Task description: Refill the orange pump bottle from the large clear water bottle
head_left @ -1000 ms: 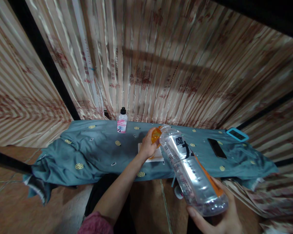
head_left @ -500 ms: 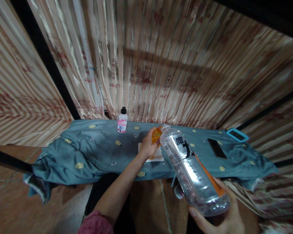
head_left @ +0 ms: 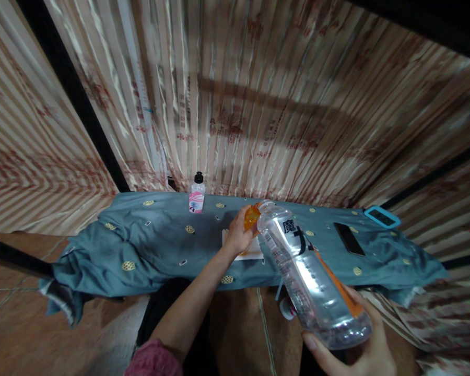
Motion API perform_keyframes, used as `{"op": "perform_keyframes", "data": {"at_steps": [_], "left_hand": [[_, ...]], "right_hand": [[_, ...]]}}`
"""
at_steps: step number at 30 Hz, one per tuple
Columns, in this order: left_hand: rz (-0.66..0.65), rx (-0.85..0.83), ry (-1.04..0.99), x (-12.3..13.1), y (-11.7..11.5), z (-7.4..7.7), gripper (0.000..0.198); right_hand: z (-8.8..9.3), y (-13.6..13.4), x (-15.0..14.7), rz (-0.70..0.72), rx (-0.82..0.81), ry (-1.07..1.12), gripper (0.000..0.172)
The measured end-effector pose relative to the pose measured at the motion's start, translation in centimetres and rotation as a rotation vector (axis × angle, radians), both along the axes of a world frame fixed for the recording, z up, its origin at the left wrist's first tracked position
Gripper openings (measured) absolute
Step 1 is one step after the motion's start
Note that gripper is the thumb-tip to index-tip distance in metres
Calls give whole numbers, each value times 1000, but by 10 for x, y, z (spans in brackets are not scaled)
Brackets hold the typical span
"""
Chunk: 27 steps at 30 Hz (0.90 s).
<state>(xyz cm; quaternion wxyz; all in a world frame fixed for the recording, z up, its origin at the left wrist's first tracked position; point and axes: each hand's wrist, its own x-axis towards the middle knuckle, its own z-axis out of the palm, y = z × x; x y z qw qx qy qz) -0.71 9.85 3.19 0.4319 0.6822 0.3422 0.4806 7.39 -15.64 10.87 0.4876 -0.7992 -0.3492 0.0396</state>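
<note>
My right hand grips the base of a large clear plastic bottle with black characters and an orange label. The bottle is tilted with its neck pointing away from me over the table. My left hand is closed round the orange cap at the bottle's neck. Below that hand a white paper lies on the blue-green cloth covering the table.
A small bottle with a black cap and pink label stands at the table's back. A black phone and a teal-framed device lie at the right. Striped curtains hang behind. The floor is reddish tile.
</note>
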Motion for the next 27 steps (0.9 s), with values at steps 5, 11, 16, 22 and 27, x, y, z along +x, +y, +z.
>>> {"op": "perform_keyframes", "data": {"at_steps": [5, 11, 16, 22, 27], "left_hand": [[3, -13, -5, 1, 0, -1, 52], [-15, -6, -3, 0, 0, 1, 51], [-10, -2, -9, 0, 0, -1, 51], [-8, -9, -11, 0, 0, 0, 51], [-6, -8, -15, 0, 0, 0, 51]], "right_hand": [[2, 0, -1, -9, -7, 25, 91], [3, 0, 1, -4, -28, 6, 92], [2, -1, 1, 0, -11, -20, 89], [3, -1, 0, -3, -6, 9, 88], [3, -1, 0, -1, -13, 24, 88]]}}
